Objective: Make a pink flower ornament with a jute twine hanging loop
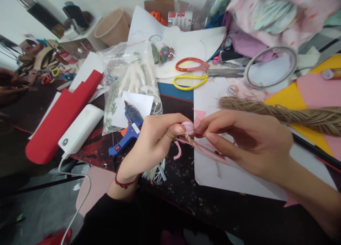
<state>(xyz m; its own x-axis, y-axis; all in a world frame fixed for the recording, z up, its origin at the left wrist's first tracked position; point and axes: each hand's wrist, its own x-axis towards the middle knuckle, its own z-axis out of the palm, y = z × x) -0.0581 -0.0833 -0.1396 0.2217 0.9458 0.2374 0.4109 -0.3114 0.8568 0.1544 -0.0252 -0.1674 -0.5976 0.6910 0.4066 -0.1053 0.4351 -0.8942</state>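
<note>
Between the thumb and fingers of my left hand (157, 138) sits a small round pink-lilac piece (188, 127), like a bead or ball. Pale thread wraps its lower side, and a pink strip (207, 152) trails from it to the right. My right hand (239, 142) pinches a thin thread (199, 132) just right of the round piece. Both hands are close together over the edge of a white paper sheet (213, 181). Below the left hand's wrist lie white strands (153, 174). A blue glue gun (128, 134) rests left of the left hand.
Scissors with red and yellow handles (191, 82) lie behind the hands. Right of them are a tape roll (270, 67) and twine (282, 111). A white power bank (81, 129) and red case (64, 120) lie left. A co-worker's hand (10, 86) shows at far left.
</note>
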